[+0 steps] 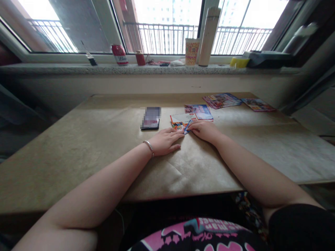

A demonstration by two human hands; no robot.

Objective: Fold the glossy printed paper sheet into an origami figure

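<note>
A colourful printed leaflet [180,118], white in part with orange and red pictures, lies on the table in the middle of the head view. My left hand [165,141], with a silver bracelet at the wrist, lies flat with its fingers stretched over the leaflet's near edge. From the right, my right hand [204,131] pinches a blue-edged, turned-up corner of the leaflet. The two hands' fingertips are close together there. Just beyond, a blue and pink leaflet [200,111] lies partly under or against the first; which, I cannot tell.
A phone [151,118] lies left of the leaflets. More printed leaflets [222,100] are piled toward the table's [104,139] back right, with another stack [258,104] beside them. On the windowsill stand a red can [119,55], a paper cup [192,52] and a tall cylinder [209,38].
</note>
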